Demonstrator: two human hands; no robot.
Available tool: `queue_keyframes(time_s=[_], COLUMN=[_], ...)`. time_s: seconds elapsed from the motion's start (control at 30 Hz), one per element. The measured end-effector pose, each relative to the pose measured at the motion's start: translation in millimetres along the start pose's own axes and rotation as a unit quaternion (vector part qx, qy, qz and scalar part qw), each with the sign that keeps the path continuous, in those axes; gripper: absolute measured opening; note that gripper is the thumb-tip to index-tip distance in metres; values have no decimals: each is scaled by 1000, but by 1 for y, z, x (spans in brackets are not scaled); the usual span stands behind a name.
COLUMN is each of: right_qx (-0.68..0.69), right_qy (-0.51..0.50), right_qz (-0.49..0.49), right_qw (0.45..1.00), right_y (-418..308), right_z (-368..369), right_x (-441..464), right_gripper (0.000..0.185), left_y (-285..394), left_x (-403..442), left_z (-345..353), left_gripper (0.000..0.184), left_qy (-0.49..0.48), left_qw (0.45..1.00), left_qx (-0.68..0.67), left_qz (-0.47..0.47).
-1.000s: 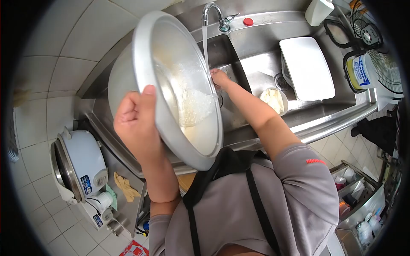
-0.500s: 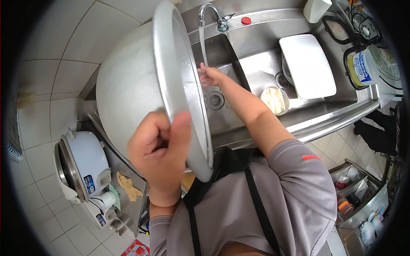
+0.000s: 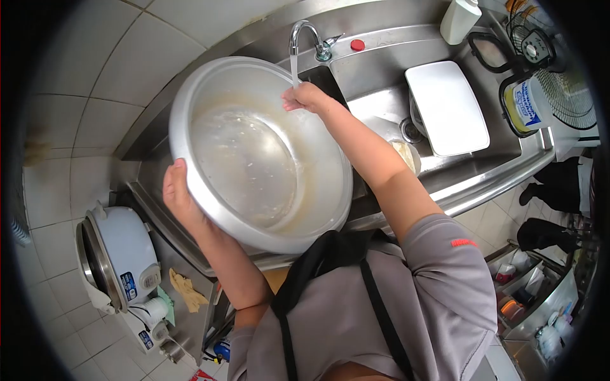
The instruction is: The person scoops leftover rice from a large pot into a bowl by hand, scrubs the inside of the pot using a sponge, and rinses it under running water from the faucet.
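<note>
A large round metal basin [image 3: 244, 168] lies with its inside facing up toward me, wet, with some bits and a brownish tint on its inner wall. My left hand [image 3: 180, 193] grips its rim at the left, thumb on the rim and fingers around the outside. At the far right rim, my right hand [image 3: 305, 97] is held under the stream of water [image 3: 294, 71] from the curved faucet [image 3: 305, 28]. Its fingers are stretched out and hold nothing, though partly turned away from me. The basin now covers most of the left sink bowl.
In the right sink bowl [image 3: 375, 105] stand a white rectangular tray [image 3: 448, 108] and a bowl of pale food [image 3: 406, 155], partly behind my right arm. A red cap [image 3: 357, 45] and a white bottle [image 3: 460, 20] sit on the back ledge. Left is a rice cooker [image 3: 121, 254].
The basin has tipped down from standing on edge, so its inside now shows. My left hand moved left and down with the rim. The right hand stays near the water stream.
</note>
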State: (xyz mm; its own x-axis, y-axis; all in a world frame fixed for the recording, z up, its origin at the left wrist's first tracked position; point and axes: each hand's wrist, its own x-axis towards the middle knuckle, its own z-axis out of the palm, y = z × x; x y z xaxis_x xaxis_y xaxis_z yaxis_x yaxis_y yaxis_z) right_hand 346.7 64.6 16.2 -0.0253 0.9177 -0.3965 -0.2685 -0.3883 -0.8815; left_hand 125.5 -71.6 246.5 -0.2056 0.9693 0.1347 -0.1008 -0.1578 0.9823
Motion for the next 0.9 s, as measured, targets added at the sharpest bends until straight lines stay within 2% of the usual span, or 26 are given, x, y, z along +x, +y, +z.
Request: queue_keyframes(time_s=[0.03, 0.07, 0.17, 0.2, 0.3, 0.33, 0.4, 0.47, 0.53, 0.57, 0.6, 0.67, 0.7, 0.8, 0.87, 0.9], right_qx=[119, 94, 16, -63, -157, -260, -456, -670, -536, -522, -552, -278, -130, -181, -27, 144], right_qy=[-74, -109, -95, -82, -99, -76, -29, -5, 224, 282, 355, 439, 466, 410, 368, 334], right_qz=[51, 35, 11, -10, -29, -58, -116, -124, -67, -82, -108, -166, -189, -153, -157, -169], right_qw=[989, 989, 995, 995, 982, 961, 882, 731, 811, 801, 747, 838, 854, 881, 916, 916], right_y=[-7, -15, -37, -43, -57, -57, -63, -71, -78, -79, -79, -72, -69, -76, -89, -114], right_z=[0, -5, -11, -8, -11, -14, -22, -49, -76, -90, -99, -105, -110, -124, -109, -88], right_x=[1, 2, 2, 2, -6, -3, 5, 18, 15, 15, 16, 38, 53, 111, 103, 64], right_gripper=[18, 18, 20, 23, 23, 23, 23, 26, 24, 24, 23, 22, 22, 21, 21, 21], left_y=[-7, -12, -24, -31, -41, -36, -26, -14, -16, -16, -15, -14, -12, -7, -5, -4], left_x=[3, 2, 8, 10, 16, 14, 14, 14, 17, 19, 20, 19, 19, 17, 17, 16], left_z=[-1, 2, 4, 1, 2, 7, 15, 20, 17, 16, 15, 15, 17, 24, 25, 25], left_gripper=[18, 17, 18, 19, 18, 18, 17, 20, 20, 20, 20, 19, 19, 19, 18, 18], left_qy=[-9, 0, -27, -47, -68, -66, -59, -53, -48, -45, -43, -39, -34, -23, -21, -17], left_qw=[1000, 1000, 999, 998, 997, 997, 997, 998, 998, 998, 998, 998, 999, 999, 999, 999], left_qx=[-2, -21, -7, -1, -2, -1, -8, -12, -15, -16, -10, 0, -5, -13, -10, -9], left_qz=[-5, -22, -37, -48, -46, -42, -42, -43, -45, -44, -41, -40, -41, -44, -38, -37])
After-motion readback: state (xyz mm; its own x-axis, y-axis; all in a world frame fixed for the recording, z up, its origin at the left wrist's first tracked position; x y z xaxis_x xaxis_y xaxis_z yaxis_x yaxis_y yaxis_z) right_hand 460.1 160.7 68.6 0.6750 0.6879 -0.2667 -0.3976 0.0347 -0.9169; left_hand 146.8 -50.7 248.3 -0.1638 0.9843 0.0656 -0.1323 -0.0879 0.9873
